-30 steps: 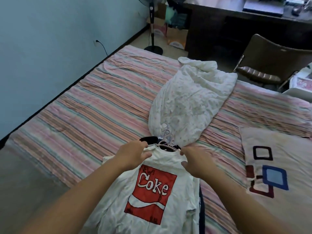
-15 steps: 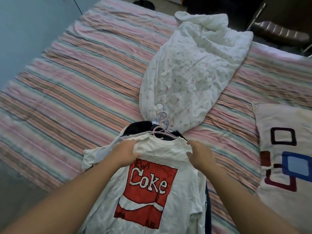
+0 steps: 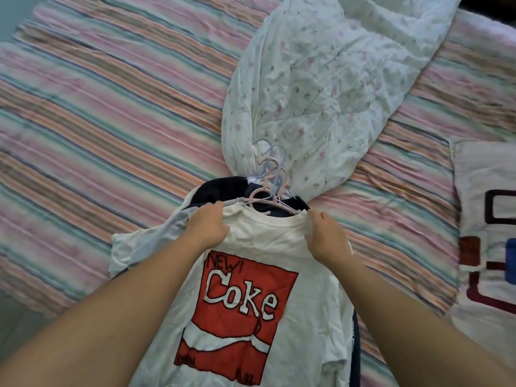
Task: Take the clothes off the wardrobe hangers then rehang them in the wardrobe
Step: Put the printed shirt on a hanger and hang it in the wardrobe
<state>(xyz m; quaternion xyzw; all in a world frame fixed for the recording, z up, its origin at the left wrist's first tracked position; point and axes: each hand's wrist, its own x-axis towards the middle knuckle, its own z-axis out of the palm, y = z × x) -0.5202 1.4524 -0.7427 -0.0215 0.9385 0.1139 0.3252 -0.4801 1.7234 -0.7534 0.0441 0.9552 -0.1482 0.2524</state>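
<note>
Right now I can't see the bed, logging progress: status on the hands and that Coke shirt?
Left hand and right hand grip Coke shirt at shoulders. Shirt not yet off pink hanger. Dark clothes underneath; floral quilt beyond.

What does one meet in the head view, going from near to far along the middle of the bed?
Red Coke print on the white T-shirt → dark garment beneath its collar → bundle of pastel hanger hooks → crumpled floral quilt on the striped bedsheet.
</note>
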